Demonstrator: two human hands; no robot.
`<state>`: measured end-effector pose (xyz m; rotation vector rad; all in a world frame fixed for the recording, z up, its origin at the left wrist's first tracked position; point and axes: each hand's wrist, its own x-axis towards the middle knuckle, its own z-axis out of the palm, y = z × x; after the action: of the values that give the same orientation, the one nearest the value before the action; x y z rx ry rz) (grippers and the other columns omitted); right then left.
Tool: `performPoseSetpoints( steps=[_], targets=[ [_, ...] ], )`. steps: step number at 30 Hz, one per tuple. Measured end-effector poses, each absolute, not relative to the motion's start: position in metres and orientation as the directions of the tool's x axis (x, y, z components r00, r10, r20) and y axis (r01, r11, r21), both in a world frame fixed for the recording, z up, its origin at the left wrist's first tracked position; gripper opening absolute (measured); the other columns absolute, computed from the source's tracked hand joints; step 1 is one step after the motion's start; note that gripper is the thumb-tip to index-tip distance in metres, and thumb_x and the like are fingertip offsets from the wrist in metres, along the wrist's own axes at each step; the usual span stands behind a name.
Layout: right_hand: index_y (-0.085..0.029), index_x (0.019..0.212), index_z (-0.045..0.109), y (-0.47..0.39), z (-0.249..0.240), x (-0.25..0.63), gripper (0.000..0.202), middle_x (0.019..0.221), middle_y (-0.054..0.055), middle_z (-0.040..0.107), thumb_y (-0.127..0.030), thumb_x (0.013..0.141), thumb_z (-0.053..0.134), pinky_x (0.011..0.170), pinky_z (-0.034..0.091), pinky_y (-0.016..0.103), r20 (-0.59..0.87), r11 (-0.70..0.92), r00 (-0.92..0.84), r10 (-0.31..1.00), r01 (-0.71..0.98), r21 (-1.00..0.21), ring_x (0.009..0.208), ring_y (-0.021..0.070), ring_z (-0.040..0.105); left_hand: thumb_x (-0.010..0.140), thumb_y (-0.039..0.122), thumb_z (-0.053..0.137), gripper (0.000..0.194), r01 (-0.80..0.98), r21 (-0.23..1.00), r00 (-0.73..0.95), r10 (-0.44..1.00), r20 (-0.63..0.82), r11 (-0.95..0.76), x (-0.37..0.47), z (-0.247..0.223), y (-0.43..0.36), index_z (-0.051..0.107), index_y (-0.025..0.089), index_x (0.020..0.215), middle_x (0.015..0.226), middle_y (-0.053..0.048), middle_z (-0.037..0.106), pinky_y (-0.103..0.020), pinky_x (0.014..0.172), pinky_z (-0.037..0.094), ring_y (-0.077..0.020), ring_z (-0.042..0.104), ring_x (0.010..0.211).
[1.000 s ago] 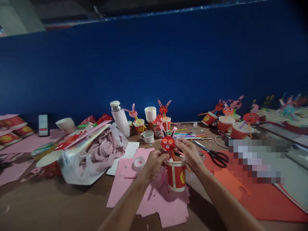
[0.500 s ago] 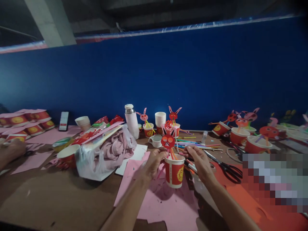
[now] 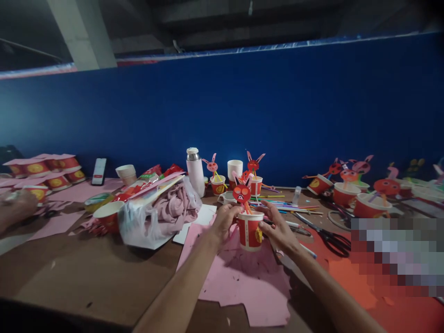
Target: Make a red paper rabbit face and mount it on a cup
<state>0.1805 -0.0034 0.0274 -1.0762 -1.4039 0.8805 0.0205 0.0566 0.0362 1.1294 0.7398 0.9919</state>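
A red and white paper cup (image 3: 248, 233) with a yellow emblem stands out over the pink paper, roughly upright between my two hands. Rising from it on orange sticks is a red paper rabbit face (image 3: 242, 194) with pink ears. My left hand (image 3: 224, 225) is closed on the cup's left side near the rim, its thumb close to the sticks. On the other side my right hand (image 3: 279, 230) grips the cup, thumb at its right edge, the other fingers partly hidden behind. Beneath lies a cut pink sheet (image 3: 243, 282) with dark marks and scraps.
Black-handled scissors (image 3: 335, 241) rest on red paper at right. Coloured sticks (image 3: 277, 203) lie behind my hands, near finished rabbit cups (image 3: 218, 185). To the left are a plastic bag (image 3: 145, 226), a white thermos (image 3: 195, 173), a phone (image 3: 99, 171) and another person's hand (image 3: 19, 208).
My right hand, pinched and apart from the cup before, has come in onto its right side. The cup has risen a little in the picture, and the view has shifted slightly.
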Motion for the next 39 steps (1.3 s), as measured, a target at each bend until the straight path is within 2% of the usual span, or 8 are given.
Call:
performPoseSetpoints(
  steps=[2,4,8,14,23,28,34,39],
  targets=[
    [-0.026,0.131,0.039,-0.006,0.030,0.177,0.076,0.128,0.013,0.054,-0.054,0.066,0.067,0.097,0.037,0.047,0.318,0.316,-0.009,0.948,0.145,-0.938,0.121,0.0289,0.047,0.090,0.031,0.053,0.027,-0.261,0.960,0.395,0.918,0.009,0.103,0.018,0.038,0.056,0.055,0.014,0.110,0.107,-0.007,0.059,-0.037,0.075,0.052,-0.0178,0.060,0.089],
    [-0.026,0.130,0.038,-0.007,0.031,0.174,0.075,0.125,0.013,0.056,-0.053,0.067,0.068,0.096,0.037,0.046,0.313,0.314,-0.033,0.949,0.148,-0.938,0.119,0.0283,0.049,0.086,0.028,0.058,0.020,-0.265,0.959,0.390,0.921,0.013,0.099,0.014,0.036,0.055,0.059,0.011,0.096,0.089,-0.004,0.062,-0.029,0.066,0.051,-0.0135,0.060,0.073],
    [-0.021,0.128,0.036,-0.006,0.028,0.169,0.077,0.115,0.015,0.060,-0.049,0.065,0.071,0.091,0.043,0.044,0.285,0.290,-0.050,0.957,0.135,-0.948,0.112,0.0282,0.055,0.067,0.022,0.070,0.017,-0.301,0.948,0.392,0.920,0.025,0.102,0.008,0.027,0.050,0.061,0.010,0.074,0.062,0.001,0.059,-0.021,0.055,0.043,-0.0092,0.053,0.053],
    [-0.022,0.128,0.032,-0.006,0.026,0.166,0.076,0.119,0.015,0.056,-0.047,0.068,0.070,0.091,0.043,0.041,0.285,0.288,-0.046,0.957,0.096,-0.953,0.108,0.0247,0.057,0.063,0.032,0.069,0.029,-0.349,0.932,0.387,0.921,0.043,0.103,0.002,0.023,0.043,0.064,0.012,0.083,0.068,-0.002,0.065,-0.023,0.059,0.044,-0.0145,0.060,0.062],
    [-0.025,0.129,0.033,-0.006,0.023,0.166,0.074,0.122,0.014,0.055,-0.045,0.068,0.071,0.094,0.042,0.045,0.254,0.255,-0.044,0.966,0.035,-0.966,0.116,0.0272,0.052,0.062,0.035,0.068,0.029,-0.407,0.912,0.272,0.960,0.072,0.047,-0.009,0.024,0.049,0.061,0.015,0.082,0.080,-0.005,0.066,-0.022,0.056,0.045,-0.0171,0.063,0.075],
    [-0.024,0.129,0.034,-0.006,0.016,0.166,0.072,0.120,0.014,0.055,-0.044,0.070,0.070,0.094,0.041,0.046,0.243,0.246,-0.060,0.968,0.044,-0.968,0.115,0.0279,0.052,0.064,0.034,0.067,0.027,-0.423,0.905,0.260,0.962,0.088,0.031,-0.009,0.024,0.050,0.060,0.015,0.082,0.078,-0.004,0.066,-0.022,0.056,0.045,-0.0161,0.062,0.073],
    [-0.024,0.131,0.032,-0.007,0.014,0.164,0.070,0.121,0.014,0.052,-0.043,0.073,0.067,0.091,0.043,0.045,0.242,0.244,-0.092,0.966,0.006,-0.970,0.112,0.0279,0.053,0.066,0.033,0.064,0.022,-0.406,0.913,0.247,0.967,0.067,0.041,-0.006,0.025,0.042,0.059,0.014,0.076,0.071,-0.002,0.065,-0.020,0.047,0.039,-0.0130,0.059,0.060],
    [-0.026,0.131,0.033,-0.009,0.015,0.164,0.067,0.119,0.012,0.053,-0.039,0.075,0.067,0.089,0.044,0.044,0.247,0.245,-0.129,0.960,-0.031,-0.969,0.108,0.0270,0.056,0.068,0.033,0.058,0.021,-0.418,0.908,0.234,0.969,0.082,0.024,-0.004,0.022,0.045,0.060,0.014,0.075,0.069,-0.003,0.064,-0.022,0.053,0.042,-0.0148,0.060,0.066]
  ],
)
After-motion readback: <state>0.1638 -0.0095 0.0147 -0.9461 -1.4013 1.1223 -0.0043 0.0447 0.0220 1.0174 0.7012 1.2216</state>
